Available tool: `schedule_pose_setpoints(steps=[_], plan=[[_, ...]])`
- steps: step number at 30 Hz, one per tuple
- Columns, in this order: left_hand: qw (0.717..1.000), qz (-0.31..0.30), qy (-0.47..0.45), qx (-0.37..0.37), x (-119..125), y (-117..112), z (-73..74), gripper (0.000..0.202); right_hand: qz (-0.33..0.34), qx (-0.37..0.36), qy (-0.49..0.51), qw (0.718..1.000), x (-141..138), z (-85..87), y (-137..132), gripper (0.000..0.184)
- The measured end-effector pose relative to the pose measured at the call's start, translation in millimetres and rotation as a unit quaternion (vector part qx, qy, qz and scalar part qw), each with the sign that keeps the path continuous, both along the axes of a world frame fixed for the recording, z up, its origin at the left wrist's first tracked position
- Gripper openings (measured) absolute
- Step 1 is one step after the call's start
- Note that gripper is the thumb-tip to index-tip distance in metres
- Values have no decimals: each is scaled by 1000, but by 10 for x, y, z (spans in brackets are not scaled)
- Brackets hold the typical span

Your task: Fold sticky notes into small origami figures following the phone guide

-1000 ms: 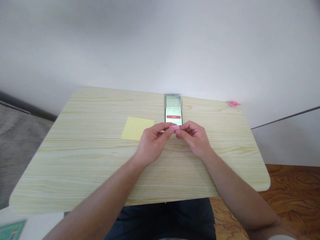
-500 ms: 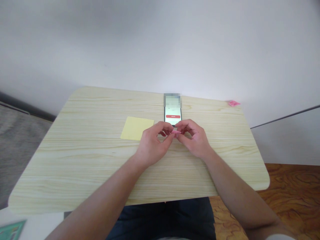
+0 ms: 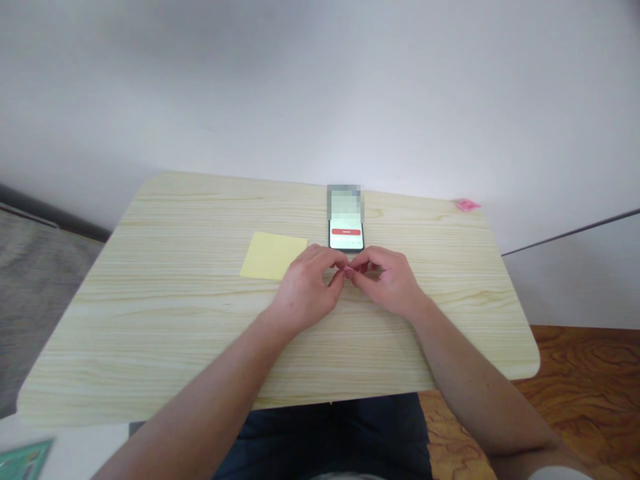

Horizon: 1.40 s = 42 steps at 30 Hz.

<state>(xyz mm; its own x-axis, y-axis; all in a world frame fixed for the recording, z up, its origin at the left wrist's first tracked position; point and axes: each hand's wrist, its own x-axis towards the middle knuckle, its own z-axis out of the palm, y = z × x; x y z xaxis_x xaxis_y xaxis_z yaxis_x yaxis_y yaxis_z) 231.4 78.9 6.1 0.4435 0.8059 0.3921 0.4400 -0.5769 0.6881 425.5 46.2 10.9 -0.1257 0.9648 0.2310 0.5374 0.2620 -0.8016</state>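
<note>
My left hand (image 3: 310, 283) and my right hand (image 3: 385, 277) meet fingertip to fingertip over the middle of a pale wooden table (image 3: 175, 347). Both pinch a small folded pink paper (image 3: 347, 271), of which only a sliver shows between the fingers. Both hands are closed on it and rest low on the tabletop. Just beyond the fingers lies a phone (image 3: 345, 227) with its screen lit and a red bar on it. A yellow square sheet (image 3: 273, 255) lies flat to the left of my left hand.
A second small pink folded paper (image 3: 467, 205) sits at the table's far right corner. A white wall rises behind the table. Wood-pattern floor (image 3: 590, 393) shows at the right, a green-edged object (image 3: 23, 460) at the bottom left corner.
The hands have lowered toward the tabletop and closed tighter around the pink paper, which showed as a flat strip a second ago and is now nearly hidden.
</note>
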Motion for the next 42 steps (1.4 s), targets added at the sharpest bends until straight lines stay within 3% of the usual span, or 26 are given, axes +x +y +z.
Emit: schedule_pose_setpoints(steps=[14, 42], plan=[[999, 12, 50, 16, -2, -8, 53, 8, 16, 32, -50, 998, 14, 53, 17, 5], [997, 22, 78, -2, 2, 21, 16, 8, 76, 5, -73, 994, 69, 72, 18, 13]])
